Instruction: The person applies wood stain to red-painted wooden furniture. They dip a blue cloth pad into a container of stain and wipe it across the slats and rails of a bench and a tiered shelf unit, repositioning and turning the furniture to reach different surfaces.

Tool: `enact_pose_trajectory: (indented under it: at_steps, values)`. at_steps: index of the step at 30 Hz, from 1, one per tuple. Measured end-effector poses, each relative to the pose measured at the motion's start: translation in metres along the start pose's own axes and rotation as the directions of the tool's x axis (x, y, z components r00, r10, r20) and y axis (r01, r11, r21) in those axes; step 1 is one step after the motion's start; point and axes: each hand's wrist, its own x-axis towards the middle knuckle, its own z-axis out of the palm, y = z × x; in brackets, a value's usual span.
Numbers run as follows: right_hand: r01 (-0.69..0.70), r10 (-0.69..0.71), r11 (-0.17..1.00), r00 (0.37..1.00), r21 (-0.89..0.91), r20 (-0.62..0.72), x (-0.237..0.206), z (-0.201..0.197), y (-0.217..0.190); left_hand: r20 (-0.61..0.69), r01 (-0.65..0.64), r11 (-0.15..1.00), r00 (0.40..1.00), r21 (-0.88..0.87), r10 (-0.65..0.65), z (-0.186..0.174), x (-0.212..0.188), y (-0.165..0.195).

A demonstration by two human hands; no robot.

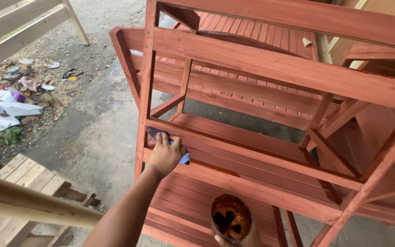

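My left hand (165, 154) reaches forward and presses a small bluish cloth or pad (184, 158) against a rail of a red-stained wooden slatted frame (261, 68). The frame's rails and slats fill the middle and right of the view. At the bottom edge my right hand (251, 239), only partly visible, holds a round cut-open container (230, 218). Its inside is coated with dark reddish-brown stain, and it hangs over the lower slats.
A pale round wooden pole (28, 206) crosses the lower left, above an unstained pallet (26, 176). Bare concrete floor (97, 132) lies left of the frame. Litter and white cloth (1, 112) lie on dirt at far left. An unpainted wooden frame (24, 27) stands top left.
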Motion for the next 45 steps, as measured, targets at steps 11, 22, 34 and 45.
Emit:
enact_pose_trajectory:
  at_steps: [11,22,34,45]
  values:
    - [0.009,-0.009,1.000,0.999,0.004,-0.036,-0.015,-0.004,0.004,0.228,0.422,0.831,0.905,-0.363,-0.360,-0.010,0.012,0.010]
    - [0.013,-0.005,0.998,0.991,0.061,-0.131,-0.063,-0.060,0.020,0.120,0.463,0.478,0.800,-0.746,-0.587,-0.028,0.018,0.026]
    - [0.052,-0.068,0.997,0.889,-0.048,-0.452,-0.110,-0.143,0.031,0.159,0.271,0.369,0.938,-0.889,-0.307,-0.127,0.091,0.255]
    - [0.234,-0.133,0.953,0.895,0.194,-0.425,-0.155,-0.199,0.030,0.017,0.090,0.286,0.968,-0.954,-0.250,-0.175,0.146,0.398]
